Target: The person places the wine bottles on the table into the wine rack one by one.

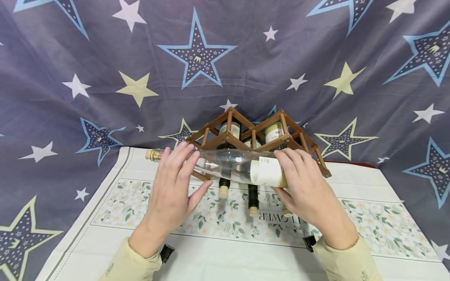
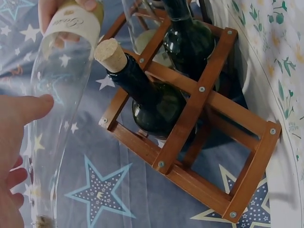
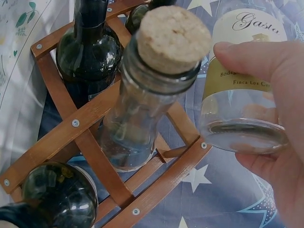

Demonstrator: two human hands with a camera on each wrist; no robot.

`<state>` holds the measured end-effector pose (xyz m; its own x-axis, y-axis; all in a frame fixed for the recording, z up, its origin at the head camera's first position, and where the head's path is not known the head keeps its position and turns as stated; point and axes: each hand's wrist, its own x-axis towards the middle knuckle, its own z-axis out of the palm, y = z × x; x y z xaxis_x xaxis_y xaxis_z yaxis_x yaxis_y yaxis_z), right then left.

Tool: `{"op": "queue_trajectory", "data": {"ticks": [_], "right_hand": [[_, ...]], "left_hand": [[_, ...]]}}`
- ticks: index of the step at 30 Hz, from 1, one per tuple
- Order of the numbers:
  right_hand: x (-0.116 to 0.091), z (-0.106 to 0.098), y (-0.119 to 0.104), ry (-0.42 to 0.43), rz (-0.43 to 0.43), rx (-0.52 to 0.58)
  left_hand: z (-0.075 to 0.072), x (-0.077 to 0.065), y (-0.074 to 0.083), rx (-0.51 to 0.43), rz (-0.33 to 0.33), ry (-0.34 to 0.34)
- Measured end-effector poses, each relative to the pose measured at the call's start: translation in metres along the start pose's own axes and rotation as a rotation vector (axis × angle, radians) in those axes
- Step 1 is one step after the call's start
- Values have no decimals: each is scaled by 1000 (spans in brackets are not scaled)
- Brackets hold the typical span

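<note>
A clear glass wine bottle (image 1: 239, 166) with a white and gold label (image 3: 247, 28) lies sideways in the air before the rack, its corked neck (image 1: 153, 155) pointing left. My right hand (image 1: 306, 187) grips the base end; the thumb presses on the label in the right wrist view. Along the neck, my left hand (image 1: 172, 183) rests with fairly straight fingers and the thumb (image 2: 38, 107) spread apart. Behind the bottle stands a wooden wine rack (image 1: 291, 140), partly hidden by it. Corked bottles lie in the rack, among them a dark one (image 2: 156, 109) and a clear one (image 3: 137, 109).
The rack stands on a table with a white cloth (image 1: 225, 257) bearing a floral band and lettering. Several cork ends, one cork (image 1: 223, 191) at the left, stick out of the rack toward me. A grey curtain (image 1: 246, 78) with stars hangs close behind.
</note>
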<state>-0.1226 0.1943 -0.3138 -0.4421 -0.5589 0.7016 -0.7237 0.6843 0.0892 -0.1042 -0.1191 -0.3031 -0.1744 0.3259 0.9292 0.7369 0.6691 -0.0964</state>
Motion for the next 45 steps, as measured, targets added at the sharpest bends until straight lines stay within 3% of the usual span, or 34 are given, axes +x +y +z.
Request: {"op": "queue_trajectory", "data": {"ticks": [5,19,34,45], "right_hand": [[0,0,-3,-9,-18,5],[2,-2,-8,-35,-42,-20],[5,-4,-10,-46,-57,-1],[4,-5,-8,-61,-35,-24]], "left_hand": [[-1,-3,-1,7,8,-73],[0,-7,-4,32,10,-178],[2,-18,-11,109,18,-257],[9,-24,-14,118,35,-265]]}}
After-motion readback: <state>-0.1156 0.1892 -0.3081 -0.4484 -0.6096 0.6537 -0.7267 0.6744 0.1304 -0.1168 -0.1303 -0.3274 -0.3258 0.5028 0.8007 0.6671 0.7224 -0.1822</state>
